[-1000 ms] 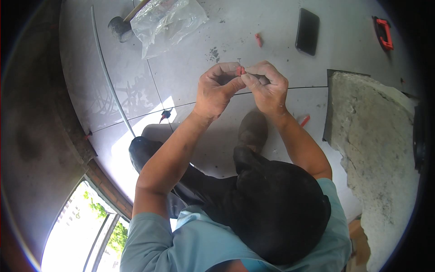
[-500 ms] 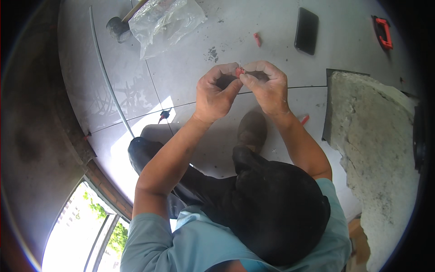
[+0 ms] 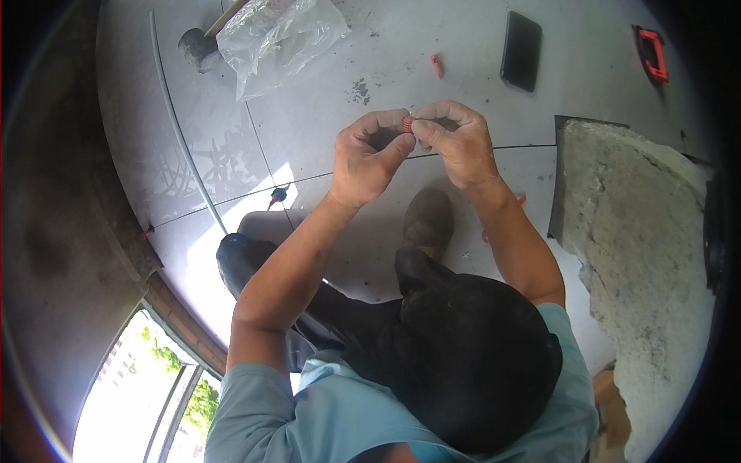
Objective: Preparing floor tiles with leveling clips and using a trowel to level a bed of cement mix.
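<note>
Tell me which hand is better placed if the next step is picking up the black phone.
Probably the right hand: it is nearer the black phone, which lies ahead and rightward. Both hands pinch the red ribbed piece, so the left hand could perhaps hold it alone.

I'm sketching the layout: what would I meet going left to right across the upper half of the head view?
Long grey tube, clear plastic bag, left hand, small red ribbed piece, right hand, black smartphone, red-and-black frame-shaped tool.
</note>
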The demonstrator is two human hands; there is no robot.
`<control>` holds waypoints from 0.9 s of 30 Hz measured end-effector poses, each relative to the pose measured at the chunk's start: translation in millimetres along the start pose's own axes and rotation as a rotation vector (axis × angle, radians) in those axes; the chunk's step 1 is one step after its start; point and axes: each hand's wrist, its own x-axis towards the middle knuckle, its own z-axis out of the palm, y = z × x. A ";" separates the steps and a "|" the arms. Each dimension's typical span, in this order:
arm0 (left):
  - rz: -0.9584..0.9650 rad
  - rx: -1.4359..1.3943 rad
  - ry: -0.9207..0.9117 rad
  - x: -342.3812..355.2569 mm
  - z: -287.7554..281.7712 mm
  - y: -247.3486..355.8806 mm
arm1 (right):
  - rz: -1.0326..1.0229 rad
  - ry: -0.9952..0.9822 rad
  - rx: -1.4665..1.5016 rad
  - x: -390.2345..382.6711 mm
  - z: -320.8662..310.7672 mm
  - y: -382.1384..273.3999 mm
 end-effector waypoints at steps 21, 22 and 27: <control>-0.424 -0.559 0.146 10.8 -13.4 -1.6 | -0.372 0.075 -0.442 -11.6 12.5 8.9; -0.420 -0.625 0.162 14.2 -13.6 -4.9 | -0.422 0.080 -0.500 -13.2 12.3 10.3; -0.429 -0.862 0.211 17.3 -11.4 -8.4 | -0.631 -0.023 -0.718 -17.4 14.7 22.1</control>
